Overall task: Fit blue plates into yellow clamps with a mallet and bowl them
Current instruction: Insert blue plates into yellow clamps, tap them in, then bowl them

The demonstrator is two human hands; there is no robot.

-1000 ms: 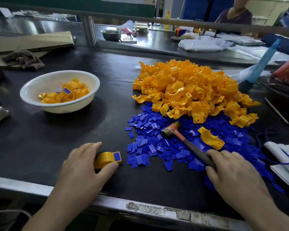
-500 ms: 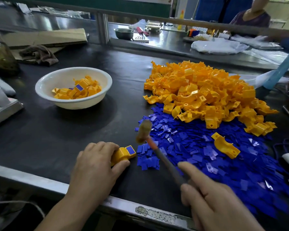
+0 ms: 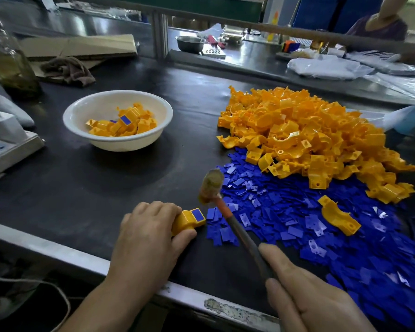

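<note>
The black surface (image 3: pixel 82 188) carries all task parts. A metal strip edges its near side.

The pile of yellow clamps (image 3: pixel 309 130) occupies the far right of the surface. The layer of blue plates (image 3: pixel 297 226) spreads in front of the pile, touches its near edge and extends to the near right. One loose clamp (image 3: pixel 338 218) lies on this layer, apart from the pile.

The white bowl (image 3: pixel 120 144) stands on the left of the surface, well apart from the pile. It holds several yellow clamps. At least one of them shows a blue plate fitted in its end.

A sheet of cardboard (image 3: pixel 77 47) and a brown cloth (image 3: pixel 67 70) lie at the far left. A glass bottle (image 3: pixel 7 61) stands near them.

The right hand (image 3: pixel 309 300) is at the near right, clenched round the dark handle of the mallet (image 3: pixel 211 185). One finger lies straight along the handle. The mallet slants up and to the left from this hand. Its head is blurred and sits close to the right end of the held clamp (image 3: pixel 185 222). Contact between the two cannot be determined.

The left hand (image 3: pixel 144 236) grasps the held clamp, with fingers curled over its left part and the thumb against its near side. This clamp lies on the surface just beside the left edge of the plate layer. The fitted plate (image 3: pixel 198 214) sits in its right end.
</note>
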